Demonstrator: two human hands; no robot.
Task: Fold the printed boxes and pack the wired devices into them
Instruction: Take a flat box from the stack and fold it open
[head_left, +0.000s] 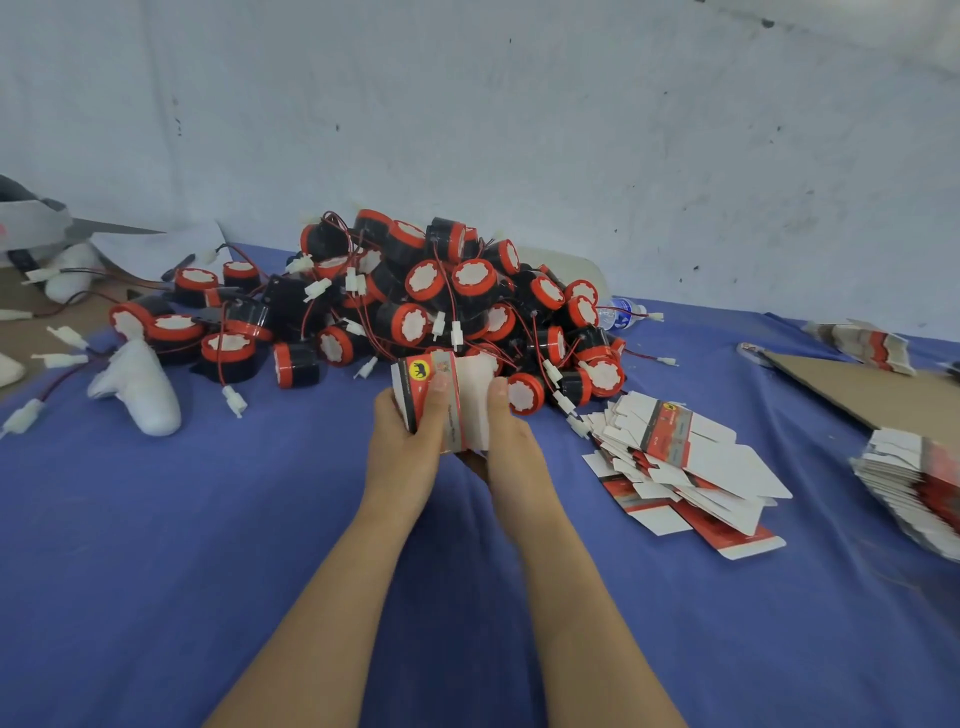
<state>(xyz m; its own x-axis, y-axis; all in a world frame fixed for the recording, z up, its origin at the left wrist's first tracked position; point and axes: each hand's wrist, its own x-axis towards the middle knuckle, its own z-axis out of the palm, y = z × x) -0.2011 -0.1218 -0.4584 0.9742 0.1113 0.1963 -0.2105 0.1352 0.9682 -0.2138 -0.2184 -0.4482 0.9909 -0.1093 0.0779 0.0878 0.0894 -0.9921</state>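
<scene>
The left hand (402, 441) and right hand (511, 441) pinch a printed box (441, 387) — seemingly half-open — whose creases want squaring before any flap is tucked.

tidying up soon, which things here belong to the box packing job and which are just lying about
Job: red-and-white printed cardboard box, held; heap of black-and-red round wired devices; stacks of flat unfolded printed cartons.
Lying about: clear plastic water bottle; white padded lump; brown cardboard sheet.

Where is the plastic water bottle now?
In the head view the bottle lies on the blue cloth at the far right edge of the device pile, close to the wall.
</scene>
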